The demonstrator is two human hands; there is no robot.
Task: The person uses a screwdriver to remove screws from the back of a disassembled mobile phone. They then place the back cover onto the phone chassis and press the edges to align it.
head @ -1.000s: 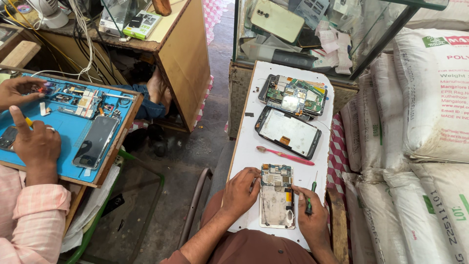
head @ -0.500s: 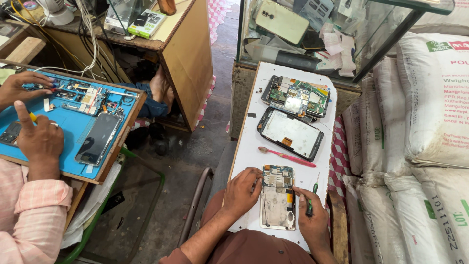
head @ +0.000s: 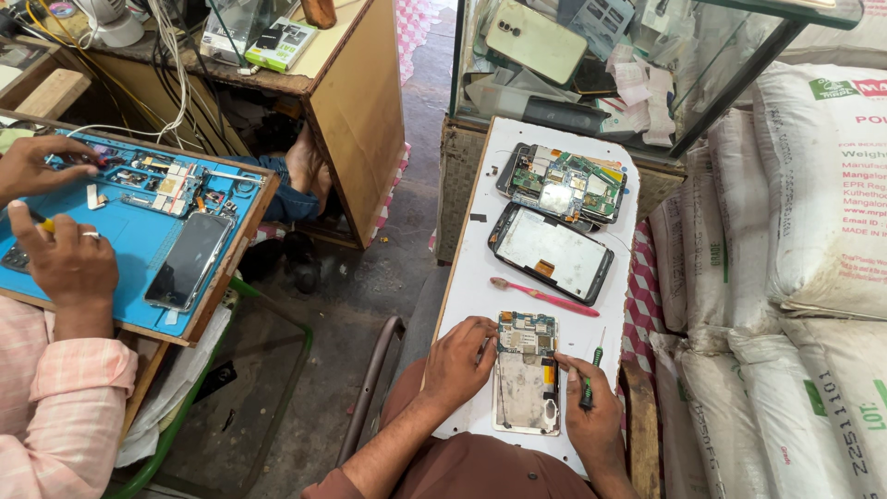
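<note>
Fingers of the left hand [head: 459, 362] curl against the left edge of the opened phone [head: 527, 383], pressing it flat so it cannot slide on the white board [head: 476, 277] at lower centre of the frame. Those of the right hand [head: 591, 420] are clenched round a small green-handled screwdriver [head: 589, 379], held upright just beside the phone's right edge — its tip seems to rest on the board rather than on a screw, though that is hard to tell. Higher on the board, a pink toothbrush [head: 543, 297] lies within reach, then a phone frame with screen [head: 551, 252], then a bare circuit assembly [head: 564, 182] — laid out in a row away from the working spot. At the left of the frame another person's hands work over a blue mat [head: 129, 245] with a dark phone [head: 188, 261] on it.
</note>
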